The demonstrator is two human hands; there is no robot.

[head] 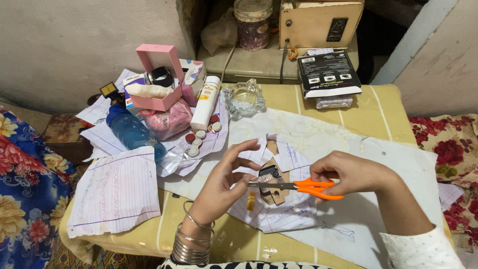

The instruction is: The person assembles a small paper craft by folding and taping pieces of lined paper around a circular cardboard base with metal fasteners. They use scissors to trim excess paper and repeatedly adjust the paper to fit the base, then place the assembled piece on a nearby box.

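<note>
Scissors (298, 187) gripped in right hand (348, 172); left hand (224, 179) half-open.

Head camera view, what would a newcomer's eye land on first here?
The orange-handled scissors at centre, held in the right hand, blades pointing at the left hand over cut lined paper. Next, the open pink box amid clutter at the table's far left, beside a blue bottle.

Left hand (222, 183) fingers spread loosely; right hand (348, 173) fingers curled closed.
</note>
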